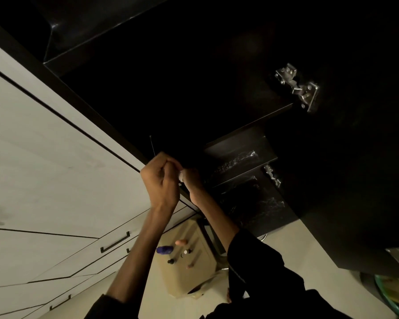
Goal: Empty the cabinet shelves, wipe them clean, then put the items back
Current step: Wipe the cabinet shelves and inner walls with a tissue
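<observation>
Your left hand [160, 178] and right hand [191, 180] pinch a small white wad [182, 175] together; shelves [237, 157] look emptied, bottles [165, 249] wait below.

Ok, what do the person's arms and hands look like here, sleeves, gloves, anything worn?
Both hands are bare: no gloves, rings or watch show on the left hand or the right hand. Both arms wear dark, black-looking sleeves pushed up, leaving the forearms uncovered. The lighting is dim, so no markings or fine fabric detail can be made out.
</observation>
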